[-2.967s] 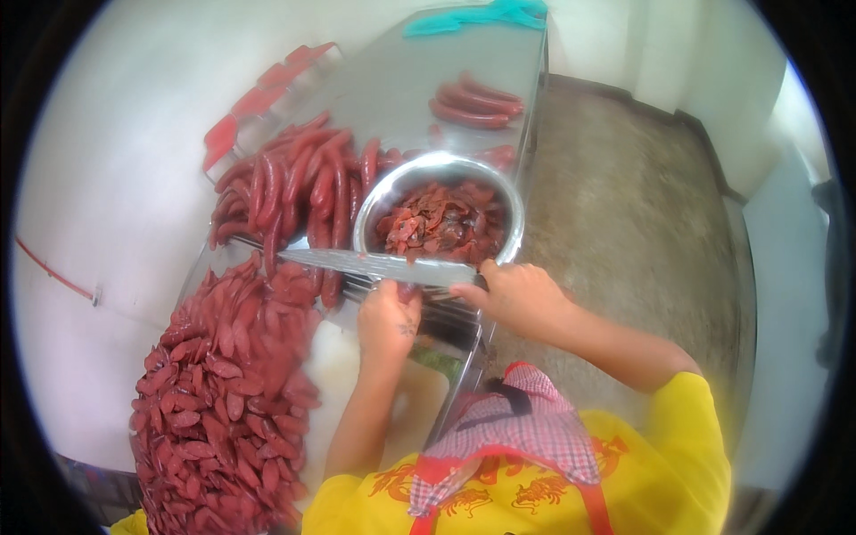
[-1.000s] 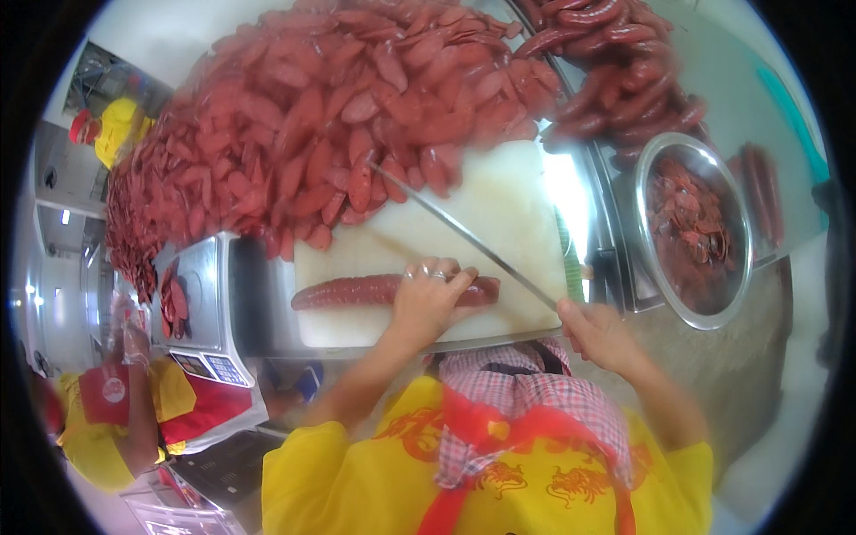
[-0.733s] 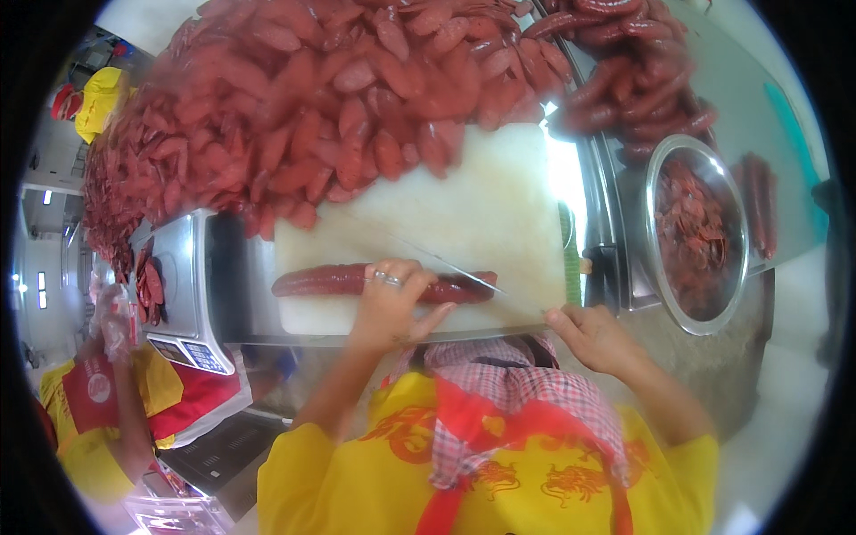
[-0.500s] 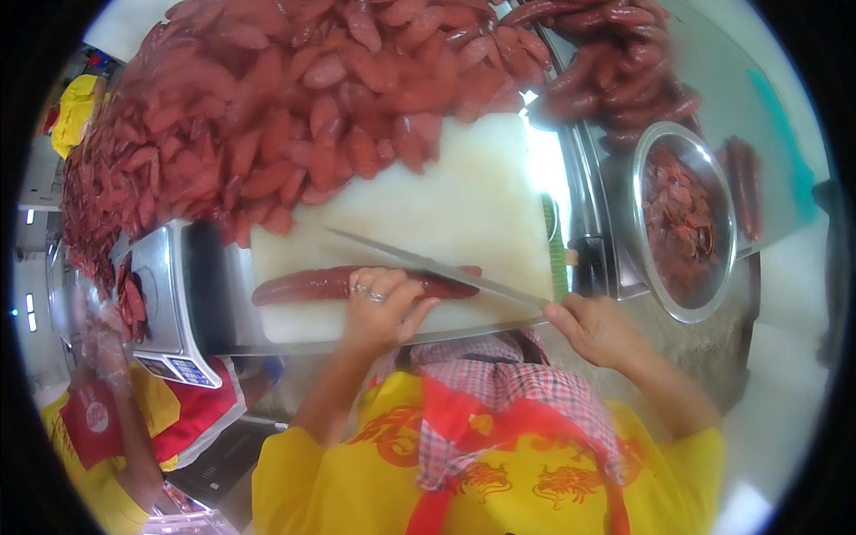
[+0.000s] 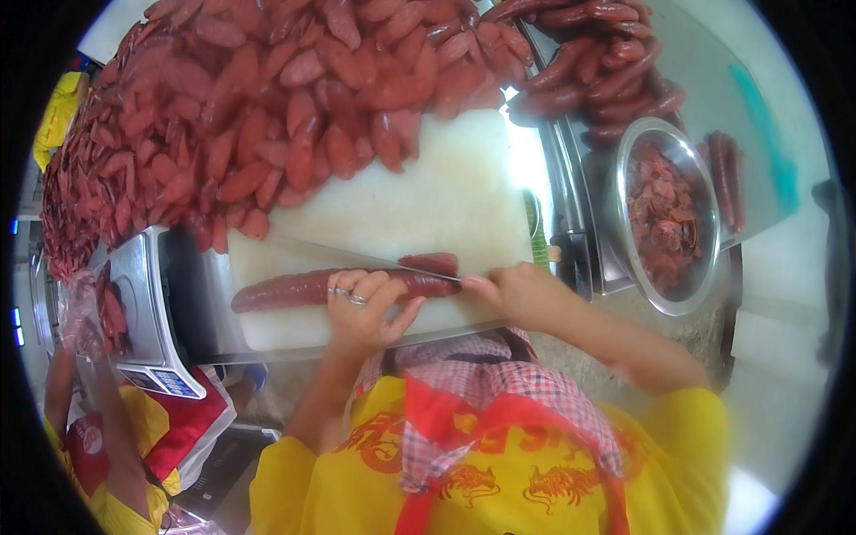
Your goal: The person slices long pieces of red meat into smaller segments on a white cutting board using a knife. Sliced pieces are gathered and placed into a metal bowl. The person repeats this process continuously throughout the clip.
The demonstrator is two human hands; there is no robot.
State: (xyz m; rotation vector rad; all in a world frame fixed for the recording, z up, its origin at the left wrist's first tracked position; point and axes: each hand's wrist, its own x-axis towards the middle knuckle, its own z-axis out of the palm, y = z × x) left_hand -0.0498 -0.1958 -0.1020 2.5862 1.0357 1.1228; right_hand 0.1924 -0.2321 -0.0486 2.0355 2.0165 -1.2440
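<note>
My left hand [image 5: 361, 308] grips a long red sausage [image 5: 272, 292] lying crosswise on the white cutting board [image 5: 374, 205], fingers curled over it near its right half. My right hand [image 5: 499, 290] is closed on a long knife [image 5: 379, 261], its blade slanting across the sausage's right end. A separate cut piece [image 5: 430, 261] lies just behind the blade. A large pile of slanted red slices [image 5: 232, 125] covers the area beyond the board and overlaps its back edge.
At the right sit whole sausages [image 5: 597, 71], a steel bowl [image 5: 669, 223] of reddish scraps and more sausages [image 5: 727, 183]. A scale [image 5: 147, 294] holding slices borders the board's left. Beside it are a co-worker's gloved hands [image 5: 80, 312]. A teal item [image 5: 776, 152] lies at the far right.
My right hand and knife have shifted left over the sausage's right end, and a piece now lies separate behind the blade. The view has swung round from bowl and floor to the board.
</note>
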